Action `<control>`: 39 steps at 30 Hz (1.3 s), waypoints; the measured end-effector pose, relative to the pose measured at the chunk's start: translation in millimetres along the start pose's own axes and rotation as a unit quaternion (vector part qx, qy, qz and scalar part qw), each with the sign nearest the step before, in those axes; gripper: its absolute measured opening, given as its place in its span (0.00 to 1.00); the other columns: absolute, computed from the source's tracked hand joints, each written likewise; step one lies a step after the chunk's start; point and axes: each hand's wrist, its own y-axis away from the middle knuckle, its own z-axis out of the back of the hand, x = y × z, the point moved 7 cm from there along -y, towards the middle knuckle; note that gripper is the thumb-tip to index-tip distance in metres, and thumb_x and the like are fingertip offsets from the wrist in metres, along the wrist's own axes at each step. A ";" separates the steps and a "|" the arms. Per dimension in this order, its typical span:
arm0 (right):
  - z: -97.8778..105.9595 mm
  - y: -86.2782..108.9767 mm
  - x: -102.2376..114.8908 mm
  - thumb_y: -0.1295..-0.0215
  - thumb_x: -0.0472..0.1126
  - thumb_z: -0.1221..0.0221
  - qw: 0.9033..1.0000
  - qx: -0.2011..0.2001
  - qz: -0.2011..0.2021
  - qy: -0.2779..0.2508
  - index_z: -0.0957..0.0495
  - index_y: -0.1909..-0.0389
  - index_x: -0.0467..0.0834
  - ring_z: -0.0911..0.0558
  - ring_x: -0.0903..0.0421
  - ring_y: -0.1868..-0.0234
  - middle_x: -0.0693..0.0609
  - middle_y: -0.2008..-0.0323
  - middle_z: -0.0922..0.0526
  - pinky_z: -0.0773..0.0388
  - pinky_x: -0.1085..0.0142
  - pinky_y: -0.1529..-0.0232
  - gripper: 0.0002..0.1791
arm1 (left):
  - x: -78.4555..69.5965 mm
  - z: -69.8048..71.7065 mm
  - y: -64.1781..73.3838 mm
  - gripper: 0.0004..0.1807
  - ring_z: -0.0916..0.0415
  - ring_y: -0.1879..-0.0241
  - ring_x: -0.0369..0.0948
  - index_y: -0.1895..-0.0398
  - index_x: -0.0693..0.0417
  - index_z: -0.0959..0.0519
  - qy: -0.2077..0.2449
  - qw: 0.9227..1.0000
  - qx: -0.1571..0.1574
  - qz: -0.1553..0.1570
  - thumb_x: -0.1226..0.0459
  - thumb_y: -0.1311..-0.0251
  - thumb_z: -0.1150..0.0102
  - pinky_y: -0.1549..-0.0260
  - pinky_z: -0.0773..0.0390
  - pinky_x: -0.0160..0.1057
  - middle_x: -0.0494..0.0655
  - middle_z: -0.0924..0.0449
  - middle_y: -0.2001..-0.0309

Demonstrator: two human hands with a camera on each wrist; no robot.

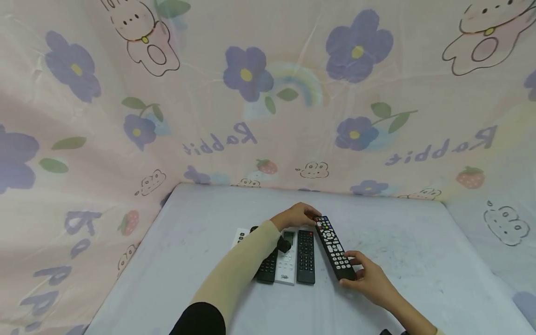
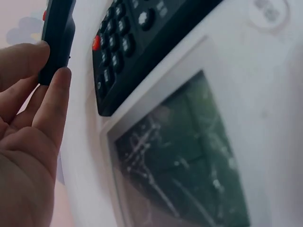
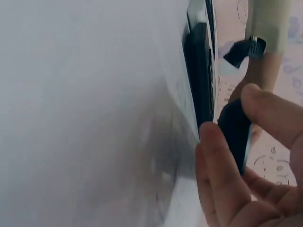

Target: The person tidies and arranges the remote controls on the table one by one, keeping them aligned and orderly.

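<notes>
A black remote control [image 1: 333,249] with pale buttons slants between both hands at the right end of a row of remotes. My left hand [image 1: 296,216] pinches its far end between thumb and fingers, as the left wrist view also shows. At its near end, my right hand [image 1: 372,281] grips it by the edges; the right wrist view shows the thumb and fingers on either side. Just left of it lies a slimmer black remote [image 1: 306,258] with a red button. Beside that is a white remote [image 1: 286,267] with a screen, partly covered by the left wrist's camera.
Farther left, another black remote [image 1: 266,271] and a white remote [image 1: 240,235] are partly hidden by the left sleeve [image 1: 238,265]. All rest on a white-covered table [image 1: 188,237]. Patterned cloth [image 1: 293,116] rises behind the table and at its sides.
</notes>
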 end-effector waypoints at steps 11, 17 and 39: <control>-20.8 6.5 5.8 0.58 0.39 0.25 0.999 0.027 0.011 -0.018 0.33 0.42 0.40 0.19 0.58 0.73 0.41 0.56 0.23 0.23 0.69 0.73 0.40 | 4.2 -11.0 -0.1 0.19 0.22 0.54 0.35 0.47 0.53 0.19 0.007 1.000 0.016 0.004 0.70 0.43 0.36 0.52 0.22 0.33 0.45 0.17 0.51; -27.9 6.3 6.8 0.60 0.39 0.24 1.000 0.018 -0.014 0.005 0.32 0.42 0.41 0.20 0.59 0.74 0.44 0.58 0.23 0.25 0.68 0.74 0.41 | 2.8 -15.5 -1.6 0.19 0.21 0.58 0.35 0.47 0.55 0.19 -0.012 1.000 0.028 -0.004 0.71 0.42 0.37 0.57 0.21 0.32 0.48 0.16 0.53; -36.2 2.2 7.5 0.66 0.40 0.22 1.000 0.011 -0.002 0.029 0.29 0.49 0.43 0.23 0.59 0.73 0.49 0.64 0.22 0.25 0.69 0.73 0.38 | 1.0 -19.1 -2.1 0.18 0.21 0.55 0.36 0.48 0.52 0.19 -0.032 0.999 0.028 0.004 0.70 0.42 0.37 0.57 0.21 0.33 0.46 0.17 0.52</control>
